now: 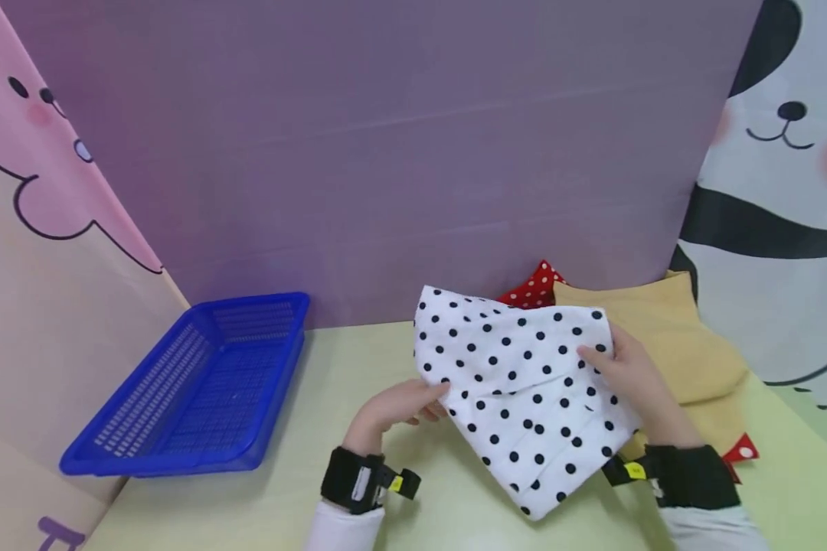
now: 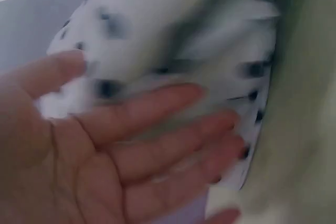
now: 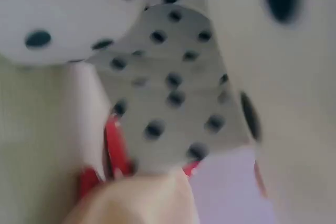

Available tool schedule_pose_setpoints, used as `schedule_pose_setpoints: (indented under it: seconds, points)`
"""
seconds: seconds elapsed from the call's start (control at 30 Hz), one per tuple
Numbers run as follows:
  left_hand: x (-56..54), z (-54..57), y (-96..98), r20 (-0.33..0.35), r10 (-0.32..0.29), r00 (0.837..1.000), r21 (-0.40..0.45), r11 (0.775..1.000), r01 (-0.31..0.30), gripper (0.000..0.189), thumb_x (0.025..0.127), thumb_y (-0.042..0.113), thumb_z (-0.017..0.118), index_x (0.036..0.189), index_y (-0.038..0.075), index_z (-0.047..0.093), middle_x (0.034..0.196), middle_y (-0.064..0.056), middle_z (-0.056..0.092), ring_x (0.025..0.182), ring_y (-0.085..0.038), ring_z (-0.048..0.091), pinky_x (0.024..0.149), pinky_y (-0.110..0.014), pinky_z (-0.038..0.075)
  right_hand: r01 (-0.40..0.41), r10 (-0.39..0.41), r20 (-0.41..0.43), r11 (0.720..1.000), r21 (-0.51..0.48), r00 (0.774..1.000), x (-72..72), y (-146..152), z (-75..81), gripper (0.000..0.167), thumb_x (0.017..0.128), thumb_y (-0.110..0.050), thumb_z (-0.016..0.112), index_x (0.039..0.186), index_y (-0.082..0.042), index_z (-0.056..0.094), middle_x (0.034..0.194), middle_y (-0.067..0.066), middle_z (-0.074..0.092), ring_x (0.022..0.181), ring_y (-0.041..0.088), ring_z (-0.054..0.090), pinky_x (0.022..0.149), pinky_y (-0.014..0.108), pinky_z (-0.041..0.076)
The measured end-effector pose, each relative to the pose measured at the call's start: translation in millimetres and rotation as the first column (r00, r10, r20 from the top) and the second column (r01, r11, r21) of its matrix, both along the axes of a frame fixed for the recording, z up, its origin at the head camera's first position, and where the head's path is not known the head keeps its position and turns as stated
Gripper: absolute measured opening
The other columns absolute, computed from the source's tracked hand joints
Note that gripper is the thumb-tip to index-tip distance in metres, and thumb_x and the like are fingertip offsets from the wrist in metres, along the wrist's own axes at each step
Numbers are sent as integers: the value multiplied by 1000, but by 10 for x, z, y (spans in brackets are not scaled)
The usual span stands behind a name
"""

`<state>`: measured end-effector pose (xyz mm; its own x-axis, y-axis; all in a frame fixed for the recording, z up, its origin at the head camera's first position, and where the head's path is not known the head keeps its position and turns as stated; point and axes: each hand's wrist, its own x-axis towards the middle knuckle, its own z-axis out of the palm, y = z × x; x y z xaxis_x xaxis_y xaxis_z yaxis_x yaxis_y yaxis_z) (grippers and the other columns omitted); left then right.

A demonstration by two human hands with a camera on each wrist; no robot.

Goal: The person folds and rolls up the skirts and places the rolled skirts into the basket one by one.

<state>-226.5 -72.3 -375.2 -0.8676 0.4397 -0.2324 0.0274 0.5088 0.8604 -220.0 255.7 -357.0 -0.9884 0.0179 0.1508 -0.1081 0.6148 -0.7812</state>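
Observation:
A white cloth with black dots (image 1: 517, 398), folded over with a corner pointing down, hangs in front of the person above the table. The right hand (image 1: 630, 375) grips its right edge, thumb on the front and fingers behind. At the left edge is the left hand (image 1: 400, 405), its thumb tip right at the fabric. In the left wrist view, that hand (image 2: 136, 156) shows an open palm and extended fingers alongside the dotted cloth (image 2: 142, 19). Loose folds of the cloth (image 3: 168, 98) fill much of the right wrist view, where the right hand's grip is hidden.
A blue plastic basket (image 1: 276, 390) stands on the left of the pale table (image 1: 248, 513). Behind the right hand lies a yellow cloth (image 1: 703, 360), with a red white-dotted cloth (image 1: 534, 289) partly hidden next to it. A purple backdrop (image 1: 400, 168) rises behind the table.

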Motion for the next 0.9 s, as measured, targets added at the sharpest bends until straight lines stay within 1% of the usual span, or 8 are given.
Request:
schedule_pose_setpoints:
  seconds: [0.1,0.27,0.33,0.47,0.6,0.67,0.73,0.9]
  points:
    - [50,82,-156,-111,53,992,-132,989,-67,50,98,42,42,87,0,68,88,-10,69,82,-22,64,78,-40,48,-132,186,-277,970,203,943,36,-100,15,29,93,-11,58,119,2,54,104,21,64,86,28,61,78,41,48]
    - [132,255,-123,-370,282,885,9,954,-300,37,97,33,49,77,6,64,76,-4,62,69,-15,52,66,-29,44,-166,502,-621,839,518,601,83,-330,25,30,66,18,66,67,-9,53,71,1,55,73,19,48,78,45,33]
    - [175,309,-69,-462,329,824,76,940,-332,26,95,27,53,83,7,65,80,-4,62,73,-15,54,66,-29,46,-156,548,-642,812,563,536,120,-433,43,37,62,22,61,59,-12,47,70,-1,49,74,18,44,77,47,29]
    - [307,383,68,-655,150,741,12,982,-188,23,94,15,57,115,5,60,110,-10,61,103,-23,57,85,-37,49,-149,604,-634,770,620,483,221,-610,72,36,56,25,57,51,-10,48,84,7,55,79,22,50,77,46,35]
    - [420,418,220,-784,-108,611,-154,988,-24,53,91,0,55,141,13,41,138,-18,39,129,-31,38,104,-47,36,-167,673,-532,687,707,514,350,-744,124,35,53,22,67,51,-11,54,110,17,64,90,27,58,78,41,47]
    - [452,441,249,-801,-147,580,-180,984,2,64,87,-8,52,143,18,38,142,-19,33,133,-33,31,107,-50,29,-182,710,-460,627,757,533,403,-799,143,37,51,19,73,50,-13,54,115,16,65,94,26,59,81,39,48]
    - [458,459,238,-796,-149,587,-172,985,17,69,84,-12,47,144,19,37,144,-17,32,135,-32,27,108,-52,26,-198,740,-415,584,788,529,443,-846,147,35,52,17,73,51,-14,56,116,11,66,96,24,58,85,39,47]
    - [406,462,93,-666,-149,731,-33,985,171,73,77,-9,43,146,13,33,149,-8,35,139,-24,31,111,-45,30,-214,790,-360,513,831,497,534,-937,125,32,53,13,73,52,-17,60,116,7,66,92,19,55,84,34,46]
